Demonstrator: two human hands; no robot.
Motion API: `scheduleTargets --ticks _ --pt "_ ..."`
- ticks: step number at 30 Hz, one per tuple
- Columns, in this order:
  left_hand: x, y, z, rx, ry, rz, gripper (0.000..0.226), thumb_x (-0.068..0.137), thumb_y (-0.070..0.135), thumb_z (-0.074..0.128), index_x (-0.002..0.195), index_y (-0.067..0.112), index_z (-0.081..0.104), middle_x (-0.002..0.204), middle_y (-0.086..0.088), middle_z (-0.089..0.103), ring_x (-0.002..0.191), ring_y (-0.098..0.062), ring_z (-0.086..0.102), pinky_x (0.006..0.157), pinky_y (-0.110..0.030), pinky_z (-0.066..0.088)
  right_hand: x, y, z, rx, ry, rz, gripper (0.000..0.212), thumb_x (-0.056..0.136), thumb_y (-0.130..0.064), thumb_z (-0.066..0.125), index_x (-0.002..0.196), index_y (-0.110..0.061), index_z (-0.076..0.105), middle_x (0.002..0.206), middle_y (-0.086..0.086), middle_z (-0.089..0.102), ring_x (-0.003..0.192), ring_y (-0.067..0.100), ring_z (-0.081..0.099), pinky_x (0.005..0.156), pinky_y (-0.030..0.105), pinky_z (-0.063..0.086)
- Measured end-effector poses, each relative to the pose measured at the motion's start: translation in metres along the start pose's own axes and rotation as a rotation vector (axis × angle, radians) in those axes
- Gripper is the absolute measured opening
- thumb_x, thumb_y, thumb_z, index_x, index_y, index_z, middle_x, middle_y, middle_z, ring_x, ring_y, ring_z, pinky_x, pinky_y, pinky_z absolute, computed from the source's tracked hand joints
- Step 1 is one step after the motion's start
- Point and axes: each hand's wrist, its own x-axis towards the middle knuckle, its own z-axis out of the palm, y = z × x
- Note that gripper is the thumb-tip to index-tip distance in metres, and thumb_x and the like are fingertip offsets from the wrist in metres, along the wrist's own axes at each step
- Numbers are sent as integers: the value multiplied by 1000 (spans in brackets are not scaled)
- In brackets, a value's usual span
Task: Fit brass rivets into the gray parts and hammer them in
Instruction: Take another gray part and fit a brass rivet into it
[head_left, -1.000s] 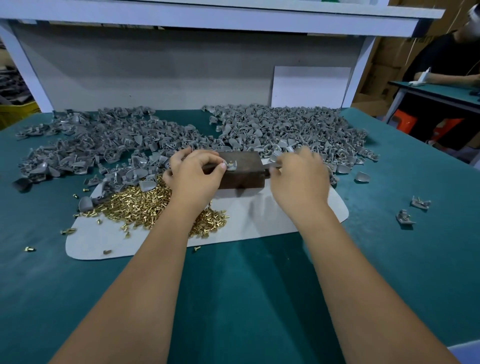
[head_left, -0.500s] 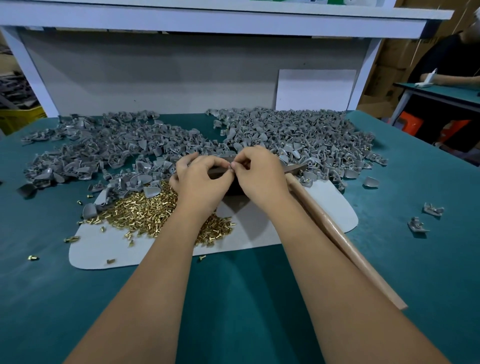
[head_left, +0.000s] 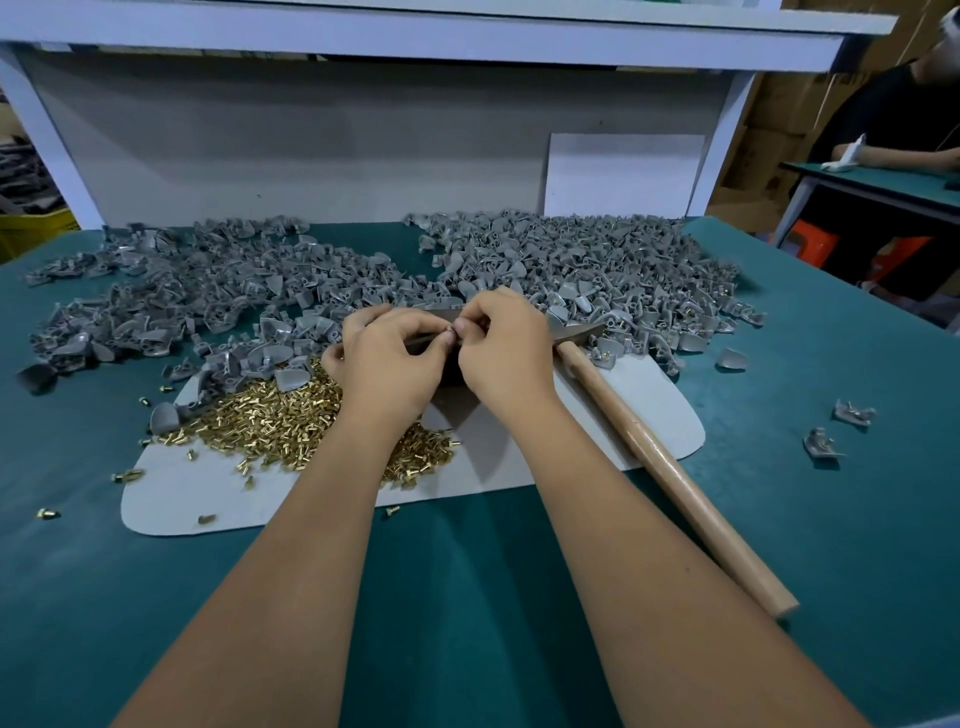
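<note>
My two hands are close together now, right over the dark block (head_left: 447, 374) in the middle of the table. A second ago my right hand (head_left: 506, 351) was off to the side of the block. Now it has come over to meet my left hand (head_left: 392, 358), and the hammer (head_left: 670, 467) lies flat on the table beside my right arm — nobody is holding it.

My left fingers curl round a small gray part (head_left: 451, 338) and pinch it. My right fingertips (head_left: 462, 328) pinch something tiny against it. I think it is a brass rivet, but it is too small to see well. The fingertips of both hands touch.

So I think this is the fitting step. The rivet goes into the hole first, and the hitting comes after. When the rivet sits in, I will need to lay the part on the block and pick up the hammer.

The pile of brass rivets (head_left: 280, 421) is on the white mat (head_left: 218, 493), just under my left wrist. The big heaps of gray parts (head_left: 597, 265) spread across the back of the green table (head_left: 467, 597). Two gray parts (head_left: 836, 428) sit alone, far off to the right. If the rivet goes in crooked, it may slip out — so I hold it tight.
</note>
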Motion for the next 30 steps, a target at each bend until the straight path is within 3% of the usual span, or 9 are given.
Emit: scheduleTargets --ticks 5,11,16,22,27,30 --pt "0 1 0 4 -3 -10 14 89 37 68 81 47 63 84 38 48 131 -6 31 104 -40 14 0 1 -1 22 -21 10 14 88 -8 60 75 -9 64 85 -3 54 100 21 56 73 22 33" --pt "-2 2 -2 -3 1 -10 14 89 36 68 83 47 62 94 30 54 132 -9 34 108 -45 16 -1 4 -3 69 -46 19 17 88 -7 60 72 -12 62 85 -2 56 105 22 56 74 21 32" --pt "-2 2 -2 -29 -5 -21 9 90 37 67 86 45 67 96 31 56 130 -7 34 106 -43 15 -2 13 -11 216 -55 34 17 92 -12 56 83 -13 69 91 -2 64 86 10 55 71 21 36" --pt "0 2 -2 -56 -18 -32 14 91 35 66 81 45 64 100 29 58 131 -8 35 106 -44 16 -2 13 -9 235 -38 59 20 93 -13 53 82 -16 69 91 -4 62 80 -2 51 66 3 34" --pt "1 2 -1 -88 -36 -45 12 92 35 65 83 42 66 90 36 53 130 -8 33 96 -38 15 -1 13 -9 264 -47 86 18 93 -15 53 84 -18 69 93 -3 63 86 7 56 73 18 41" --pt "1 2 -2 -88 -42 -42 13 93 35 64 82 43 65 91 35 53 130 -8 33 95 -38 14 0 12 -8 238 -40 60 17 93 -17 54 87 -18 70 91 -5 64 86 7 56 72 20 41"
